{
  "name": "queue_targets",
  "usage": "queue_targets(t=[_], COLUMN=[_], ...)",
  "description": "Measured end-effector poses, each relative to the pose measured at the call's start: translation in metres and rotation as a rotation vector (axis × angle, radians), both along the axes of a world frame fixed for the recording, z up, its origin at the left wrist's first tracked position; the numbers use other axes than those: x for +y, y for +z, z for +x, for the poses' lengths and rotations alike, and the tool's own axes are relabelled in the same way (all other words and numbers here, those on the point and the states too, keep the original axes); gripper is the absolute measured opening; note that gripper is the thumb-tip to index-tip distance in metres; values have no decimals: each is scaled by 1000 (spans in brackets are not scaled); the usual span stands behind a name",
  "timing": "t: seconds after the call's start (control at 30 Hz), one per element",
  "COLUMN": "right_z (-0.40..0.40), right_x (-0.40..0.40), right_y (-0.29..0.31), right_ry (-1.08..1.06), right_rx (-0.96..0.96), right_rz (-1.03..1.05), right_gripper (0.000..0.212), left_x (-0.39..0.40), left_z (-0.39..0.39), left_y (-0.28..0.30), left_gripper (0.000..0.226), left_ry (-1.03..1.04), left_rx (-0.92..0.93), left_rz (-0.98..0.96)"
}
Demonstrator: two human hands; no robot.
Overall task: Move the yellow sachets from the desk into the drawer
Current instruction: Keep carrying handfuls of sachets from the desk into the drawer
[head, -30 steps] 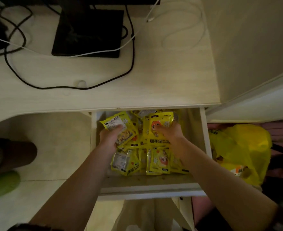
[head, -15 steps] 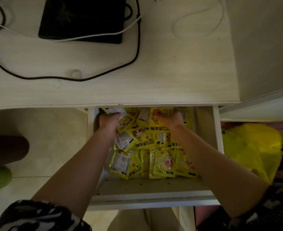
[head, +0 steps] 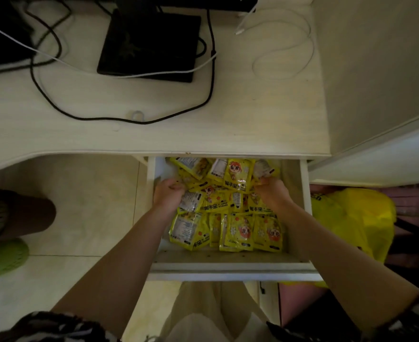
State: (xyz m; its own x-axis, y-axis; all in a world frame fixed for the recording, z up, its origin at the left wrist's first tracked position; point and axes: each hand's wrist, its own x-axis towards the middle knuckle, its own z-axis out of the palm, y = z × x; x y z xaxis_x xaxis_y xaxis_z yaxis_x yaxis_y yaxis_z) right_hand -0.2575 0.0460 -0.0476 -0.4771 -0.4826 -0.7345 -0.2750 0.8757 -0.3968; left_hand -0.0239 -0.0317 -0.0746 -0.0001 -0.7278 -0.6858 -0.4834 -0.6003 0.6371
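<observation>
A: Where are the hands; what are they doing?

B: Both are down in the open drawer (head: 305, 213); the left hand (head: 169, 196) sits at the left edge of the heap with its fingers curled around a sachet, the right hand (head: 270, 191) at the right edge, fingers bent into the packets; whether it grips one or only presses I cannot tell.

A: And a moment ago?

B: A second back each hand held sachets up over the middle of the pile; half a second back both had pushed deep toward the rear, under the lip of the surface (head: 154, 134); now they have drawn a little toward the person and spread apart, to either flank of the pile.

A: What does that suggest?

B: The last handfuls seem delivered; the hands look to be settling and squaring the heap rather than carrying.

A: And the yellow sachets (head: 228, 208)?

B: All that I can see lie inside the drawer, a loose jumble at the back, a tidier row standing along the front; none shows on the surface, which carries only a black cable (head: 119, 118), a white cable (head: 282, 43) and a dark flat device (head: 149, 43).

A: So the task?

B: Nearly finished, I judge; what remains is likely pulling the hands free, perhaps closing the drawer; a yellow bag (head: 351, 218) sits on the floor to the right.
</observation>
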Motion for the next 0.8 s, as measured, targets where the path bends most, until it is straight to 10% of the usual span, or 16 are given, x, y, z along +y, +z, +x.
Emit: queue_targets(t=[0.8], right_z=[185], right_x=[83], right_y=[75], right_ry=[823], right_rx=[-93], right_rz=[-172], right_gripper=[32], left_x=[199], left_z=[127], left_y=[89], left_gripper=[25], left_ry=[-90], left_rx=[-382], left_rz=[-312])
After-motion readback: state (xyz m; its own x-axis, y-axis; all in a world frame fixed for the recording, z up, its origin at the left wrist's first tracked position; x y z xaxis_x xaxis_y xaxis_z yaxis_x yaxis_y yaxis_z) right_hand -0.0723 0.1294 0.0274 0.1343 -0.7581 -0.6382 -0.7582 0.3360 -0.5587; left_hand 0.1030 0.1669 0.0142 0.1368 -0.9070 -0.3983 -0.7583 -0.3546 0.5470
